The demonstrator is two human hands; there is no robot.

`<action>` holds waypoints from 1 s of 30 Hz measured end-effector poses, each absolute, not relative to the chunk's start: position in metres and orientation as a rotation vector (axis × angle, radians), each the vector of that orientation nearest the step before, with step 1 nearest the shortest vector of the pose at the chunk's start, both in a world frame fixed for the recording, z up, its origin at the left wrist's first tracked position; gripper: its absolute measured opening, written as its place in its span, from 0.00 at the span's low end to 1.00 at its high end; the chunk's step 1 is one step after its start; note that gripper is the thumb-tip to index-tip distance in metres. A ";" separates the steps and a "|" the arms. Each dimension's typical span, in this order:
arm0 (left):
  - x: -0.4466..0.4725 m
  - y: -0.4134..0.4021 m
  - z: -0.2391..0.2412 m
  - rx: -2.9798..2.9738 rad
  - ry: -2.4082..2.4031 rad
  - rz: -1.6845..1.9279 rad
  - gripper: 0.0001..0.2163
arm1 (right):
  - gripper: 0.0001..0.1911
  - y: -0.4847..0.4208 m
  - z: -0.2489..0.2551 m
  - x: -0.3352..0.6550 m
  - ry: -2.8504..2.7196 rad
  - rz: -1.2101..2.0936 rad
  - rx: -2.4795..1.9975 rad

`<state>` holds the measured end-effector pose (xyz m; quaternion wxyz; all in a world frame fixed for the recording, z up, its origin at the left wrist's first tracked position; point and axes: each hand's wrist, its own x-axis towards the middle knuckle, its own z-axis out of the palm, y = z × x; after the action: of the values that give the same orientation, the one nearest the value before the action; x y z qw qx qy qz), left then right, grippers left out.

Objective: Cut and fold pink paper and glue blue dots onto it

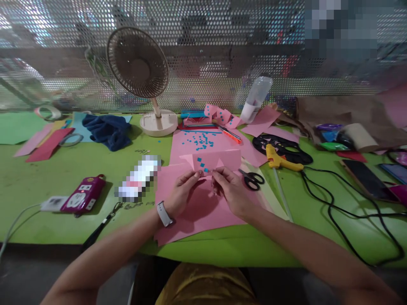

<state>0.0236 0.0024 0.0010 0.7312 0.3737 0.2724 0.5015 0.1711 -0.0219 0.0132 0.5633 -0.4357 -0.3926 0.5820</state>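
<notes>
Pinching pink paper (219,160) near the desk's (63,169) front edge: left hand (182,190), right hand (231,191), each grip closed on its near fold. Likely light, floppy, creasable (take edges).

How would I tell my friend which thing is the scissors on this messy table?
Find the green table and the big pink paper in its middle. Just beside the right hand lie the scissors. They have black loop handles, unlike the yellow glue gun behind them.
</notes>
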 end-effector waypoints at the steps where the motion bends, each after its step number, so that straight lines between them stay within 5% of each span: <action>1: 0.024 0.002 0.002 0.807 0.595 1.100 0.06 | 0.15 -0.022 0.012 0.171 -0.941 1.345 -1.025; 17: 0.008 0.023 0.008 1.014 0.789 1.203 0.08 | 0.19 -0.030 0.014 0.176 -1.292 1.403 -1.110; 30: 0.000 0.030 0.011 0.939 0.556 1.134 0.19 | 0.20 -0.004 0.014 0.188 -0.682 1.310 -1.006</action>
<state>-0.0002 0.0300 0.0110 0.7060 0.4226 0.2504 0.5102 0.1881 -0.0037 0.0136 0.6268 -0.4387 -0.2973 0.5712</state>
